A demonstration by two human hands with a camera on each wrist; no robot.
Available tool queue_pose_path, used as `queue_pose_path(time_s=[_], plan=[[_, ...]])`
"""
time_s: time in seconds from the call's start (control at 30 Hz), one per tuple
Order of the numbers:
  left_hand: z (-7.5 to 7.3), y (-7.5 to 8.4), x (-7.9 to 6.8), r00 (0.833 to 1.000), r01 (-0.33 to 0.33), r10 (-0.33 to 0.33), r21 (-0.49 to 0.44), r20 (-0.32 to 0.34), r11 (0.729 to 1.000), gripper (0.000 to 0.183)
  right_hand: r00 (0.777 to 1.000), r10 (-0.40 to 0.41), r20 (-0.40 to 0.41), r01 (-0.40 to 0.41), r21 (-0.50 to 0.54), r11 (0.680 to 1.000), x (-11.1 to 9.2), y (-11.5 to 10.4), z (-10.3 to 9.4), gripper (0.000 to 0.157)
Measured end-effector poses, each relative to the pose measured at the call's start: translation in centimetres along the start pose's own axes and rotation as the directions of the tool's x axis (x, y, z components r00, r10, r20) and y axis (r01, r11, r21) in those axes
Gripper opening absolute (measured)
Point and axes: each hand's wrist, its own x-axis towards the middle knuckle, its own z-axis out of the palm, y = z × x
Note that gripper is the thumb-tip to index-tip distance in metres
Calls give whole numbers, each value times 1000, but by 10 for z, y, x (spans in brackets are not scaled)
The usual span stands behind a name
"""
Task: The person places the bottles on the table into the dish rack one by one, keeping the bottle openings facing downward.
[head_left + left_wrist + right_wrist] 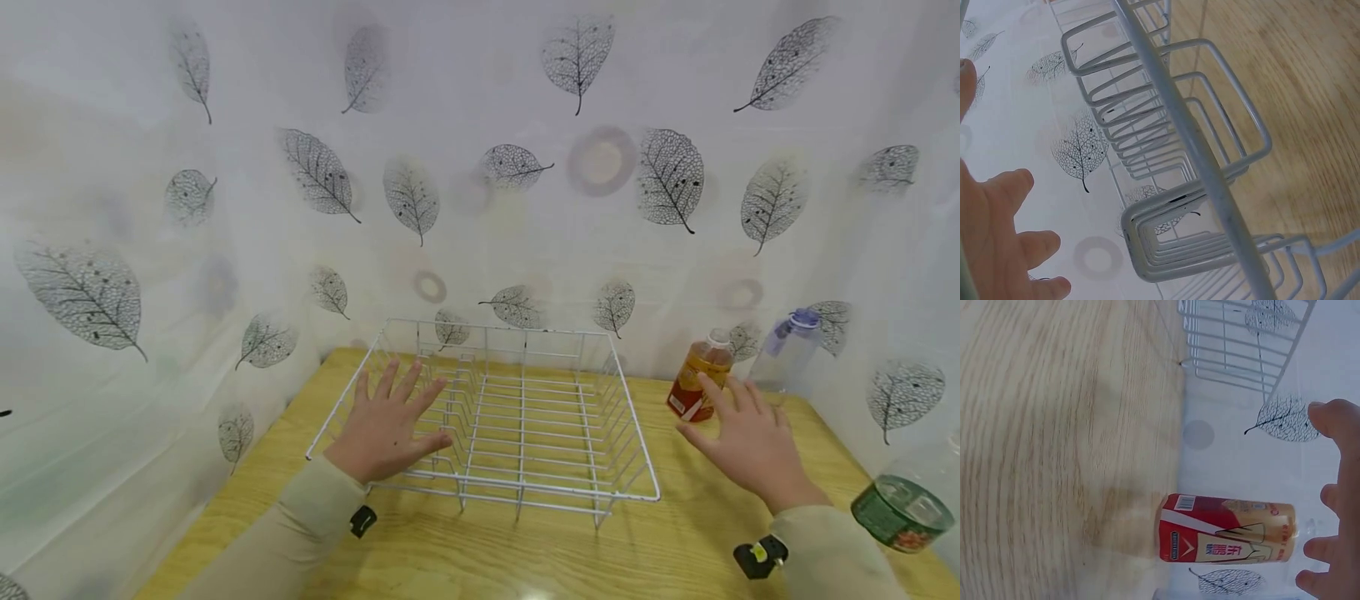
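White wire rack (522, 429), open-topped; red-and-gold-labelled bottle (686, 388) upright.

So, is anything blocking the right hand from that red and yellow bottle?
Nothing visible stands between the right hand and the bottle. The white wire rack sits to the left, the purple-topped container to the right, neither in between.
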Motion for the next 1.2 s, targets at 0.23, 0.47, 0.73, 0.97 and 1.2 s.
queue_pose_path(time_s=[0.23, 0.47, 0.73, 0.97, 1.2], plan=[[0, 1, -1, 1000, -7, 7, -10, 0, 1000, 84, 999, 53, -3, -52, 165, 985, 10, 15, 7, 100], [-3, 5, -1, 1000, -13, 13, -35, 7, 999, 84, 984, 173, 41, -174, 401, 899, 25, 28, 17, 107], [-5, 6, 0, 1000, -14, 15, -27, 19, 1000, 84, 938, 318, 137, -336, 580, 742, 42, 34, 26, 113], [-4, 7, 1, 1000, -10, 11, -47, 19, 999, 85, 917, 361, 171, -374, 686, 624, 57, 44, 42, 116], [-2, 8, 0, 999, -1, 2, -31, 37, 1000, 87, 901, 394, 182, -397, 713, 578, 62, 51, 69, 114]])
